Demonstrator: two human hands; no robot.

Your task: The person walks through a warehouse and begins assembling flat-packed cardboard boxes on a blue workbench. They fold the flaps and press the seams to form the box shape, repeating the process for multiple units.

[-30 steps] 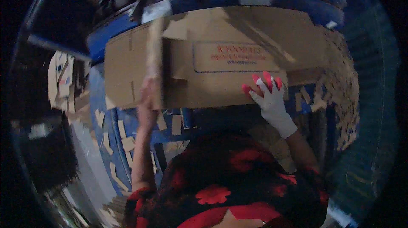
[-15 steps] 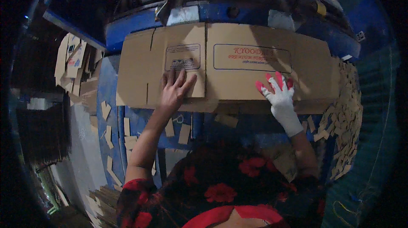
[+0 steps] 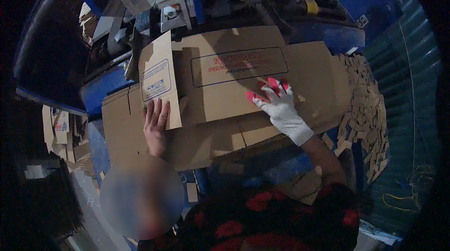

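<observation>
A flat brown printed carton (image 3: 211, 106) lies across the middle, over more cardboard. Its narrow left panel (image 3: 159, 75) is tilted up, with an edge standing apart from the wide panel. On the near part of that left panel rests my bare left hand (image 3: 156, 127), fingers stretched out; its thumb is hard to make out. My right hand (image 3: 281, 110), in a white glove with red fingertips, lies on the wide panel near its lower right, fingers apart. A round blurred patch hides much of my left forearm.
A blue machine (image 3: 328, 35) with metal parts stands behind the carton. Small cardboard offcuts (image 3: 363, 115) are heaped on the right, beside a green corrugated wall (image 3: 408, 110). At the left lean more cardboard pieces (image 3: 65, 131).
My view has turned, and the carton appears tilted. Its left panel has come up from lying flat, with my left hand on it. My right hand stays on the wide panel.
</observation>
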